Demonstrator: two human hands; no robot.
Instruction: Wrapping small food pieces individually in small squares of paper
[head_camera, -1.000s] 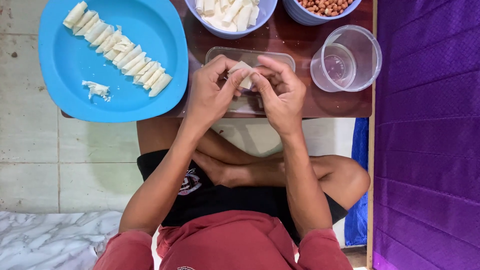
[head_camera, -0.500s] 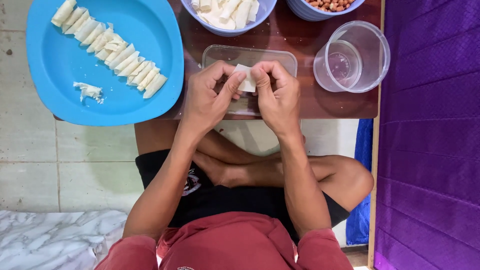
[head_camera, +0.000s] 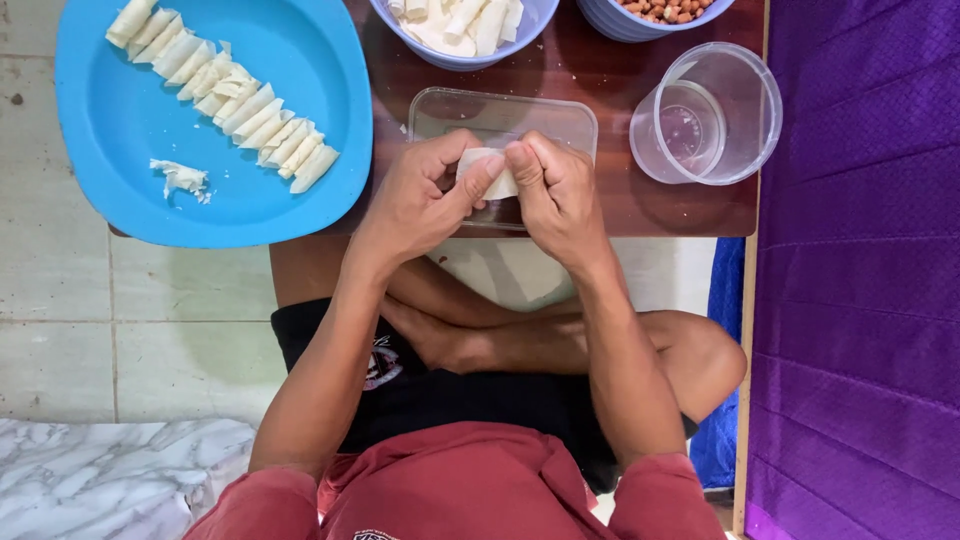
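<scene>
My left hand and my right hand meet over a clear rectangular plastic container on a low dark wooden table. Between their fingertips they pinch a small white pastry wrapper, partly rolled and mostly hidden by my fingers. On the left, a big blue plate carries a diagonal row of several finished white rolls and a torn white scrap.
At the table's far edge stand a blue bowl of white wrapper pieces and another bowl of peanuts. A clear round plastic cup sits at the right. Purple cloth lies to the right, my crossed legs below, tiled floor on the left.
Both hands have stayed over the clear container, fingers shifting as they work the white wrapper; the view moved slightly.
</scene>
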